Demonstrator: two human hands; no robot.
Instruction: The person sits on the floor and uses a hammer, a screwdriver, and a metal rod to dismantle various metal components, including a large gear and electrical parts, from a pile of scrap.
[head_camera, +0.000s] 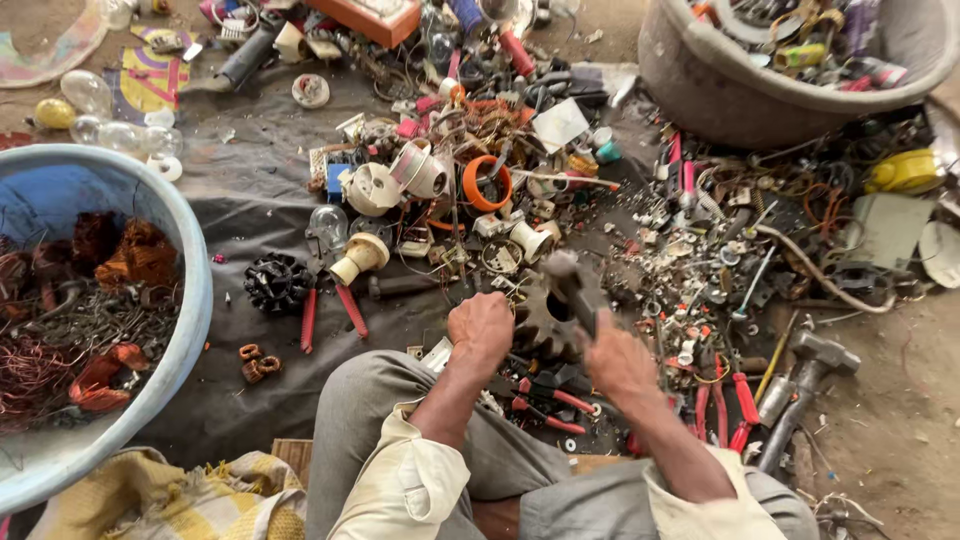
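Grey-trousered knees (400, 420) and rolled cream sleeves (400, 490) sit closest to the lens. Left hand (480, 330): fingers curled tight into a fist on the near-left edge of a dark toothed metal gear (540, 325), which rests on the grey ground sheet (250, 200) just in front of the knees. Right hand (618, 362): closed around the handle of a dark-headed hammer (570, 280), head blurred, positioned over the gear's upper right. Red-handled pliers (545, 400) lie between the forearms, below the gear. A second steel hammer (812, 365) lies well right. Blue plastic tub (190, 300) at far left holds copper wire and scrap. Grey round basin (700, 90) at upper right holds mixed parts. Orange ring (485, 183) lies among white bulb housings beyond the gear.
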